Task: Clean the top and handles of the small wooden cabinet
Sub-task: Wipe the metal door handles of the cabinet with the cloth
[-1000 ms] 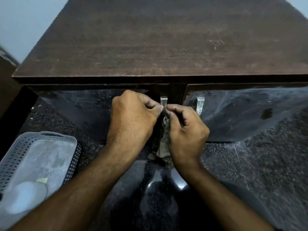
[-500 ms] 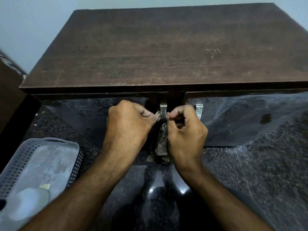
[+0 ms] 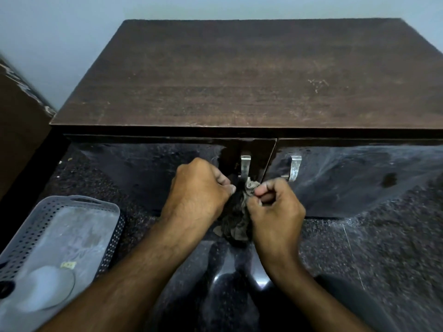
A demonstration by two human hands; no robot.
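The small dark wooden cabinet point(image 3: 239, 75) fills the upper view, its top scuffed and bare. Two glossy black doors hang below, each with a metal handle. A crumpled grey-brown cloth point(image 3: 237, 212) is wrapped around the lower part of the left door's handle point(image 3: 245, 165). My left hand point(image 3: 196, 188) grips the cloth from the left and my right hand point(image 3: 275, 207) pinches it from the right, both fists closed. The right door's handle point(image 3: 294, 167) is bare, just above my right knuckles.
A grey perforated plastic basket point(image 3: 60, 212) stands on the speckled dark floor at the lower left, with a pale round lid inside. A brown piece of furniture point(image 3: 16, 130) stands at the left edge. A pale wall is behind the cabinet.
Both hands with the cloth have slid down the left handle, baring its upper part. The view has tilted so that more of the cabinet top shows.
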